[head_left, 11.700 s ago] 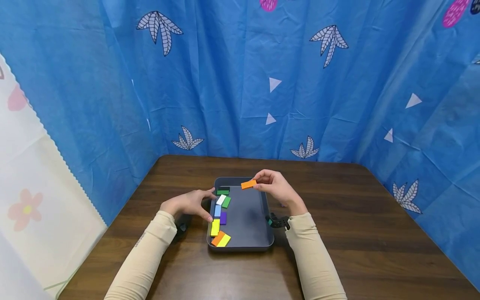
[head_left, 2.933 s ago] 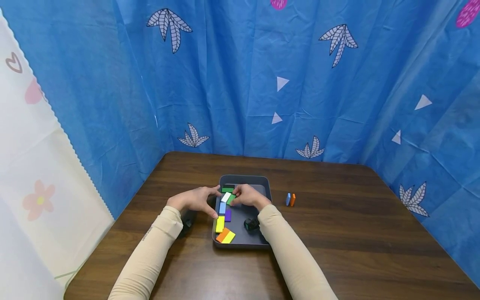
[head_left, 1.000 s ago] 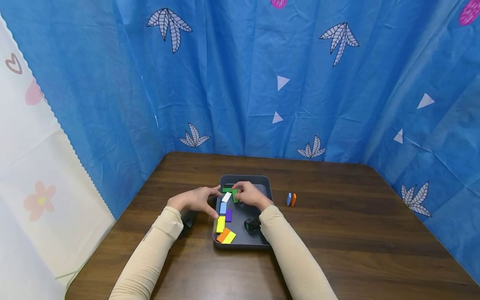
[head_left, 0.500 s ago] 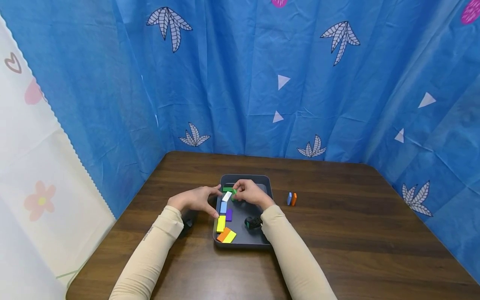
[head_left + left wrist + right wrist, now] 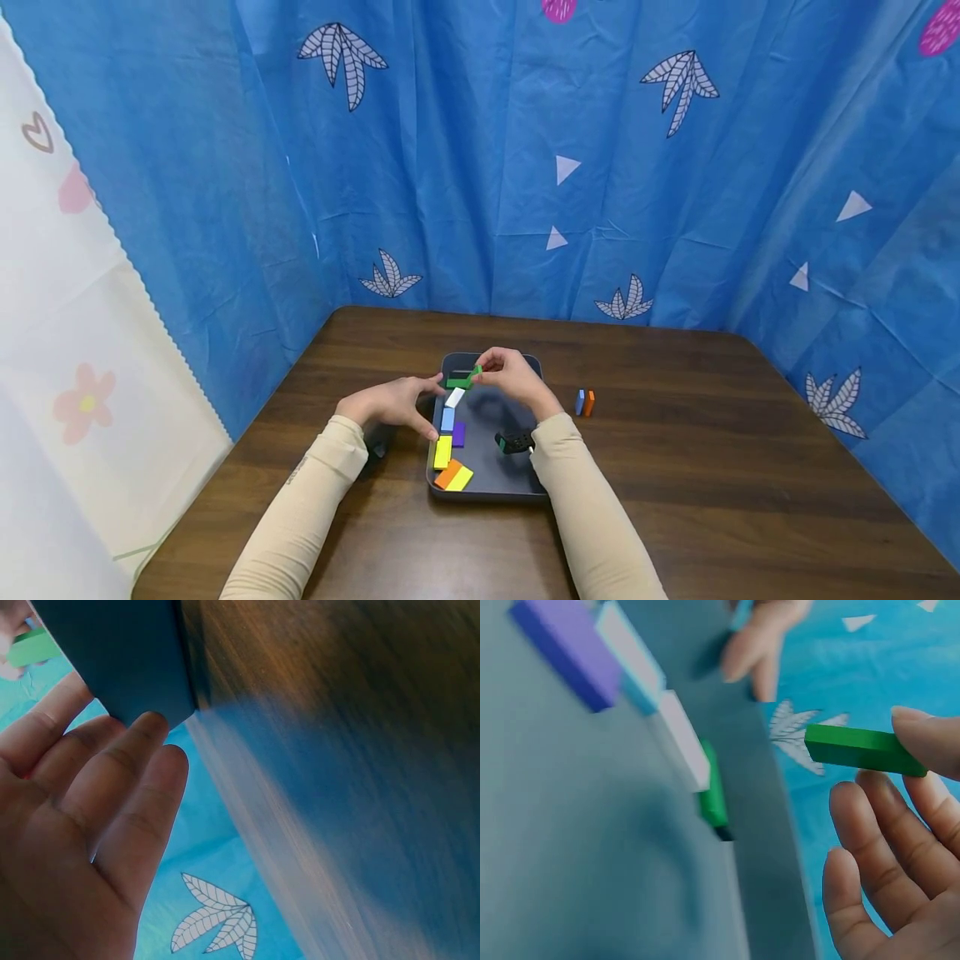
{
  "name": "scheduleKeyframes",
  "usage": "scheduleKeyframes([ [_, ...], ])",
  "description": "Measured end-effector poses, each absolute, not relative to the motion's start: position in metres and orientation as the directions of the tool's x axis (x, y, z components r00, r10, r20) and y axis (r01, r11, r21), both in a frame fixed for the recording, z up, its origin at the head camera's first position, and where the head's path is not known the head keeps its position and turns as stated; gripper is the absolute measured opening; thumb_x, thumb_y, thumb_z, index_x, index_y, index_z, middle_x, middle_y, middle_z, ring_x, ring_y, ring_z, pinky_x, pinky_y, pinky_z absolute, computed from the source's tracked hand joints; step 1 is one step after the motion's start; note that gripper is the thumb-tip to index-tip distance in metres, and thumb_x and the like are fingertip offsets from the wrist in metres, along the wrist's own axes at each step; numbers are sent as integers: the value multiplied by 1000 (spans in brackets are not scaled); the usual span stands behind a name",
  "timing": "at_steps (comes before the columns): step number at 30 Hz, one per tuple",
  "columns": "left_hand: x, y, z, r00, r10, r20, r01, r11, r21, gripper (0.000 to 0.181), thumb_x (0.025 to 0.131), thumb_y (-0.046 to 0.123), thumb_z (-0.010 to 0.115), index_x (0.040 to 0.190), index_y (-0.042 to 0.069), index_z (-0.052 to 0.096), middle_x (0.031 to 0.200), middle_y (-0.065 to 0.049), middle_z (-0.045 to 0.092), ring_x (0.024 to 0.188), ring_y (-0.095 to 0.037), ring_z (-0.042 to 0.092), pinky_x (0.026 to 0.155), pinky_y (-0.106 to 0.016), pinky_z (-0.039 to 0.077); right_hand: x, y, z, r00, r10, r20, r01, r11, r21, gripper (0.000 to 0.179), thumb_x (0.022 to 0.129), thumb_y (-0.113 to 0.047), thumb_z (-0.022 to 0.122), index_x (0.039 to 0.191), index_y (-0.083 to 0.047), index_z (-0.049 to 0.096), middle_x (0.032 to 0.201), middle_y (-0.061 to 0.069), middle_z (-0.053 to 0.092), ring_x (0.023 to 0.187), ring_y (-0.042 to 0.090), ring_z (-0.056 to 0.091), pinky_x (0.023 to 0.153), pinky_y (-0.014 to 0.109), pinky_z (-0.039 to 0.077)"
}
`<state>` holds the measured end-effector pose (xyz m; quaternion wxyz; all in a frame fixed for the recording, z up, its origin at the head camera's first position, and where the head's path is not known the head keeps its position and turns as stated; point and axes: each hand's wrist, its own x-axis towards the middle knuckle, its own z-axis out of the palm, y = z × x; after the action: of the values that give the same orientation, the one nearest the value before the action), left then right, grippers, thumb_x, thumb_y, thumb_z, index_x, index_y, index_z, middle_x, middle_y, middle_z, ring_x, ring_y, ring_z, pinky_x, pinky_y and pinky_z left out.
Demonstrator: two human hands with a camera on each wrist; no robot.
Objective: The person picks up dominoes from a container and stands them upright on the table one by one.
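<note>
My right hand [image 5: 517,381] pinches a green block [image 5: 859,748] between thumb and fingertips, just above the far part of the dark grey tray [image 5: 497,475]. My left hand [image 5: 393,402] is at the tray's left side with fingers extended; in the left wrist view its fingertips touch the outer wall. Inside the tray, along the left side, lie another green block [image 5: 456,383], a white block [image 5: 454,397], a light blue block [image 5: 447,419], a purple block [image 5: 459,434] and a yellow block [image 5: 442,452]. An orange block [image 5: 447,474] and a second yellow block [image 5: 460,479] lie side by side at the near left corner.
On the brown wooden table [image 5: 712,467], right of the tray, a blue block [image 5: 580,402] and an orange block [image 5: 589,403] stand upright, close together. A blue patterned curtain [image 5: 480,167] hangs behind the table. A pale curtain [image 5: 82,333] hangs at the left.
The right hand has lifted the green block from the tray floor beside the white one. Earlier it held an orange block, which now appears to stand on the table. The left hand has barely moved.
</note>
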<state>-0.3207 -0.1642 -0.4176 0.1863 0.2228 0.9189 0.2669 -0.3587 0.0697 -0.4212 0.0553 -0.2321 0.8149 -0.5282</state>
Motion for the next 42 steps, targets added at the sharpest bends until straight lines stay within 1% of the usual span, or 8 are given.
scheduleKeyframes([
  [6, -320, -163, -418, -832, 510, -218, 308, 751, 584, 86, 57, 48, 78, 131, 20, 44, 149, 3, 15, 132, -22, 27, 103, -46, 30, -354, 82, -405, -890, -402, 214, -344, 286, -894, 20, 78, -17, 68, 93, -7, 58, 88, 8, 61, 83, 21, 60, 76, 31, 52],
  [7, -320, -163, -418, -832, 511, -217, 306, 748, 588, 86, 57, 48, 78, 131, 19, 44, 149, 3, 15, 132, -22, 27, 102, -47, 30, -352, 84, -401, -890, -400, 219, -345, 275, -897, 20, 79, -17, 67, 93, -7, 58, 88, 8, 62, 83, 22, 60, 76, 30, 52],
  [13, -320, -164, -419, -835, 507, -214, 305, 750, 586, 87, 57, 48, 78, 131, 20, 44, 149, 5, 15, 133, -23, 26, 102, -47, 31, -329, 91, -373, -874, -405, 270, -377, 212, -902, 21, 81, -9, 63, 97, 2, 55, 91, 17, 63, 83, 27, 60, 79, 41, 50],
  [19, -320, -164, -419, -835, 508, -212, 308, 751, 585, 87, 56, 48, 78, 132, 21, 44, 149, 5, 15, 133, -22, 26, 102, -47, 30, -316, 97, -359, -885, -365, 288, -386, 231, -893, 22, 82, -7, 62, 99, 4, 53, 93, 19, 63, 82, 31, 58, 74, 36, 51],
  [25, -319, -164, -418, -834, 510, -213, 307, 748, 589, 86, 57, 47, 78, 131, 19, 44, 150, 3, 14, 133, -24, 25, 102, -47, 31, -317, 107, -361, -885, -354, 302, -401, 248, -882, 22, 82, -8, 62, 99, 3, 54, 91, 18, 63, 82, 36, 57, 69, 32, 50],
  [32, -320, -164, -419, -827, 522, -208, 325, 746, 581, 85, 58, 47, 78, 131, 19, 44, 150, 2, 13, 133, -24, 25, 102, -47, 31, -328, 131, -370, -889, -324, 324, -418, 282, -864, 27, 82, -21, 63, 103, -6, 56, 91, 8, 63, 84, 30, 59, 68, 32, 49],
  [37, -320, -164, -419, -827, 522, -210, 328, 750, 574, 86, 58, 48, 77, 131, 19, 44, 150, 2, 13, 133, -23, 25, 102, -46, 31, -327, 150, -370, -886, -297, 356, -439, 289, -851, 28, 83, -23, 63, 103, -7, 56, 94, 11, 61, 86, 30, 60, 71, 39, 50],
  [42, -320, -164, -419, -829, 518, -209, 319, 747, 583, 87, 58, 47, 78, 132, 19, 43, 150, 0, 14, 133, -24, 25, 102, -47, 30, -325, 164, -369, -900, -257, 352, -422, 309, -852, 28, 81, -25, 64, 103, -8, 57, 94, 10, 62, 82, 20, 60, 73, 34, 50],
])
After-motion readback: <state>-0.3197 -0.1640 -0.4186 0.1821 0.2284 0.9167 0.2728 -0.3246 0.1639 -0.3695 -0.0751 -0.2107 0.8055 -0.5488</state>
